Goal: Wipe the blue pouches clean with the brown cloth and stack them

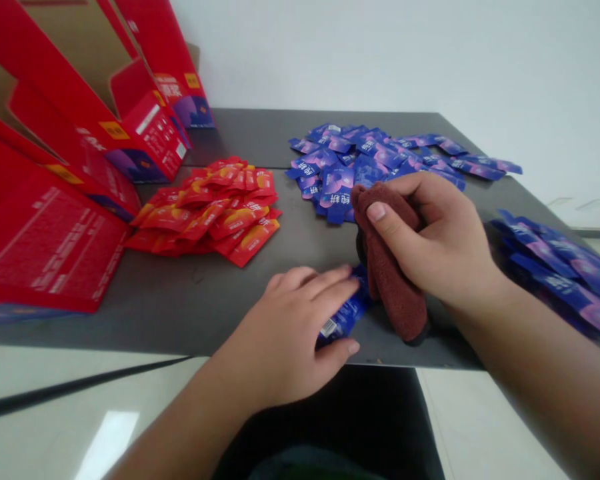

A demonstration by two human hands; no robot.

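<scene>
One brown cloth (393, 267) is slanting lengthwise from far left to near right, the right hand (430, 237) clasping it; the left hand (300, 327) is covering a blue sachet (349, 312) on the tabletop (180, 300), perhaps only pressing.

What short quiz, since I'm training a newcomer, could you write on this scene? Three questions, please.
1. What does the right hand hold?
2. True or false: the left hand touches a flat blue packet.
3. Which pile lies nearer the printed red cardboard boxes?
A) blue-and-purple flat packets
B) shiny red-and-orange flat packets

Key: 1. A soft reddish-brown fabric bundle; 2. True; 3. B
</scene>
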